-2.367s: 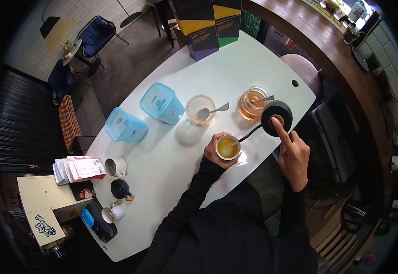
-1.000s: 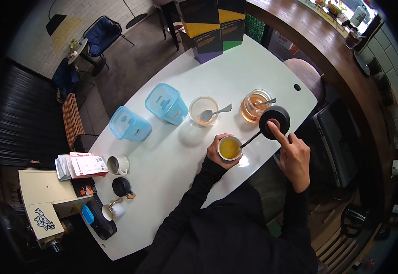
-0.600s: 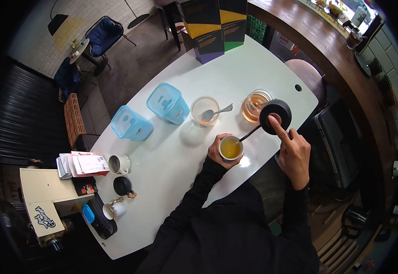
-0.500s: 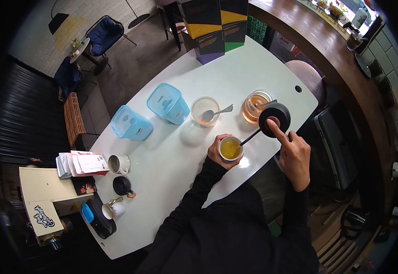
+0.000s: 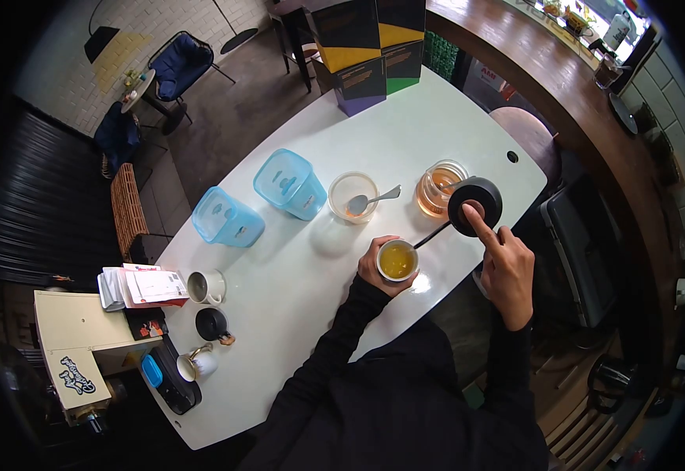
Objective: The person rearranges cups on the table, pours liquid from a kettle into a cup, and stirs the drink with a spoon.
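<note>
Left of white table (image 5: 280, 302): dark floor (image 5: 248, 94), smooth, greyish. Farther left, navy chair (image 5: 189, 59), small round table (image 5: 148, 96), second navy chair (image 5: 116, 133), all well apart from white table. Behind those, pale brick wall (image 5: 60, 94), yellowish patch (image 5: 126, 59). Nearer white table's left, woven brown furniture (image 5: 128, 204), only partly visible; past it, black ribbed panel (image 5: 40, 204). Right of white table, curved wooden counter (image 5: 539, 59), then pale tiled wall (image 5: 672, 98). Just beside white table's far right end, round pinkish seat (image 5: 523, 129). Bright backlight beyond counter, farthest from white table; glare on tabletop.
</note>
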Tool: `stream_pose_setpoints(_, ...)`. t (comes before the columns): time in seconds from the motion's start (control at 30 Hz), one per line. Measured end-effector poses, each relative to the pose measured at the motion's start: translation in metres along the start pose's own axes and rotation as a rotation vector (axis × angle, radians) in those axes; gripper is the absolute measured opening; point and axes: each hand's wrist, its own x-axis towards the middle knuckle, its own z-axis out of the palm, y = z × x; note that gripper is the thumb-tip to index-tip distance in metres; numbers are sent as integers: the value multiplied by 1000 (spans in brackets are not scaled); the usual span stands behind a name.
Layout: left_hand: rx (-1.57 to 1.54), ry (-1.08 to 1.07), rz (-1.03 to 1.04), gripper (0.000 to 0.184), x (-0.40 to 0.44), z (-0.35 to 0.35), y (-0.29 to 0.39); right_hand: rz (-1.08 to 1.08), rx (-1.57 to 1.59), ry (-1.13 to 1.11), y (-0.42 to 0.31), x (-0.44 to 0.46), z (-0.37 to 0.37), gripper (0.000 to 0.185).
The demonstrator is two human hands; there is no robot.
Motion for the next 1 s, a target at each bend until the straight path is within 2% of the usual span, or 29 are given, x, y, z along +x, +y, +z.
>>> stream_pose_setpoints(0.27, 0, -23, -26, 74, 0, -3, 4, -13, 87, -101, -4, -5, 5, 87)
stream_pose_setpoints(0.33, 8, -35, -28, 71, 0, -2, 4, 6, 92, -85, -5, -3, 8, 87)
stream_pose_setpoints(0.47, 4, 7, 10, 75, 0, -1, 1, 54, 88, -9, -4, -2, 6, 88)
stream_pose_setpoints(0.7, -14, -9, -12, 74, 0, -1, -1, 31, 56, -61, 1, -9, 4, 87)
stream_pose_setpoints(0.77, -9, -7, -12, 74, 0, 0, 0, 61, 156, -34, -1, -10, 9, 88)
stream_pose_setpoints(1.0, 19, -19, -8, 70, 1, -4, 5, 83, 164, 58, -3, -3, 8, 88)
